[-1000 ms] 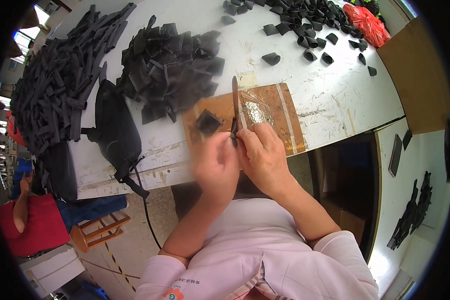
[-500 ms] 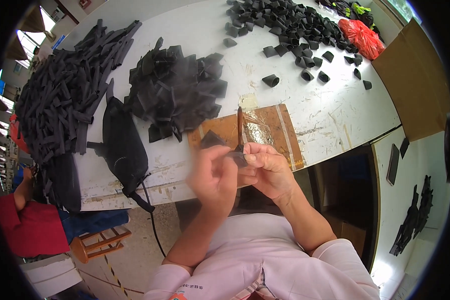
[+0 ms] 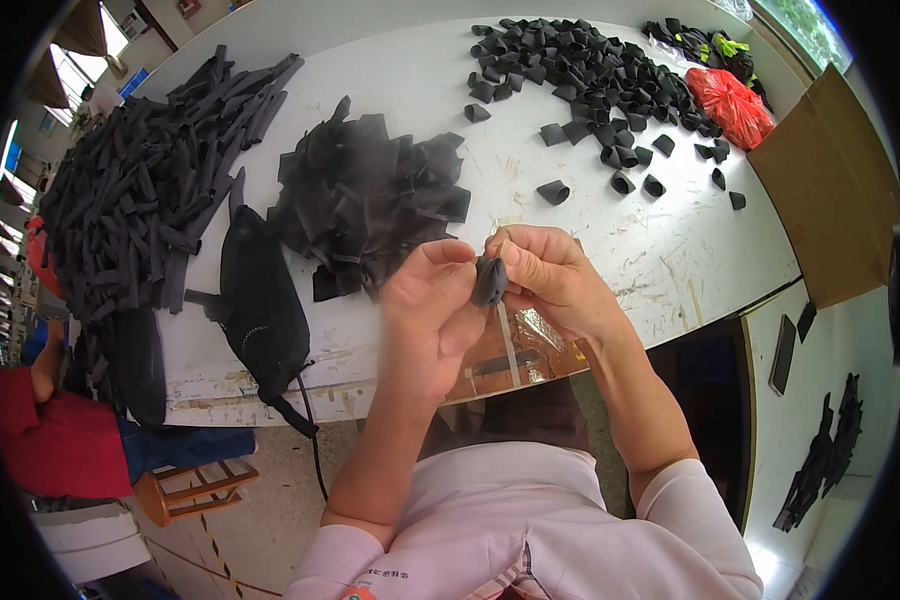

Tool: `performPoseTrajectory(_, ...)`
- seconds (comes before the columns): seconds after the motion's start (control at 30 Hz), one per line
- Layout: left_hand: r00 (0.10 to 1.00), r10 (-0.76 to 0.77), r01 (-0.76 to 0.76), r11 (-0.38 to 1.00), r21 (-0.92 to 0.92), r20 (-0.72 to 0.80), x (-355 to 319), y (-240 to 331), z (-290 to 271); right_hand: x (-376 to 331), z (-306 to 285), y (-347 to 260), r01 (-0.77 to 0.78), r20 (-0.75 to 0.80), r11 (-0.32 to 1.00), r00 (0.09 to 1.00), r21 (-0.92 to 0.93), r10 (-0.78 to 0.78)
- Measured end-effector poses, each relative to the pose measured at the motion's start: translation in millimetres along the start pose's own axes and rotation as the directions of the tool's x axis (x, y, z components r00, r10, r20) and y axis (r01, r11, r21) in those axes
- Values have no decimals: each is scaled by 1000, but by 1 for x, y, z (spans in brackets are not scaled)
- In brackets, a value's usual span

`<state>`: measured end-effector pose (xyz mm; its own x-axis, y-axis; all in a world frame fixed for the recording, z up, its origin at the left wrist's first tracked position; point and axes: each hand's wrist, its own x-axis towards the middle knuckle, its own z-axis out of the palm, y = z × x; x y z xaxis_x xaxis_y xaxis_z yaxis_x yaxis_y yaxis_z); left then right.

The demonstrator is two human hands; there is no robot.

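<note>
My left hand [image 3: 432, 312] and my right hand [image 3: 550, 277] are raised close to the camera and meet on one small black fabric piece [image 3: 489, 281], rolled up and pinched between the fingertips of both. Under the hands a brown tape-covered board [image 3: 515, 352] lies at the near edge of the white table [image 3: 670, 255], with a thin blade-like tool [image 3: 509, 345] resting on it. A heap of flat black fabric squares [image 3: 365, 195] sits just beyond my left hand.
Several small rolled black pieces [image 3: 590, 75] are spread over the table's far right, by a red bag [image 3: 732, 100]. Long black strips [image 3: 140, 190] are piled at the left. A black pouch [image 3: 260, 300] hangs over the near edge. A cardboard sheet [image 3: 835, 190] stands right.
Both hands have lifted off the brown board toward the camera with the black piece, which is now rolled between the fingertips. The tool the right hand held lies on the board.
</note>
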<state>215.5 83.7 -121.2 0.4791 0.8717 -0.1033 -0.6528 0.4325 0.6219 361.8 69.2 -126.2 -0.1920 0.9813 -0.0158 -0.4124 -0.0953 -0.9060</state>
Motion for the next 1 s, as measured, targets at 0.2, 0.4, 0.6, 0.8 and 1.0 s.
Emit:
performPoseTrajectory(0.2,962,-47,131,943,-305,268,4,2,0,4,-3,-11,4,63,1000,998,19,-5)
performPoseTrajectory(0.4,996,34,-31,999,-35,83,0,-6,-1,6,-12,7,35,92,998,995,-48,-31)
performPoseTrajectory(0.6,760,583,-573,393,719,286,3,0,13,1,-9,2,93,2,930,995,-356,-99)
performPoseTrajectory(0.8,782,489,-596,407,692,386,5,7,14,-14,2,-2,411,-97,656,799,-632,-594)
performPoseTrajectory(1.0,807,493,-561,468,683,325,2,4,14,-22,17,-14,389,-79,651,819,-652,-568)
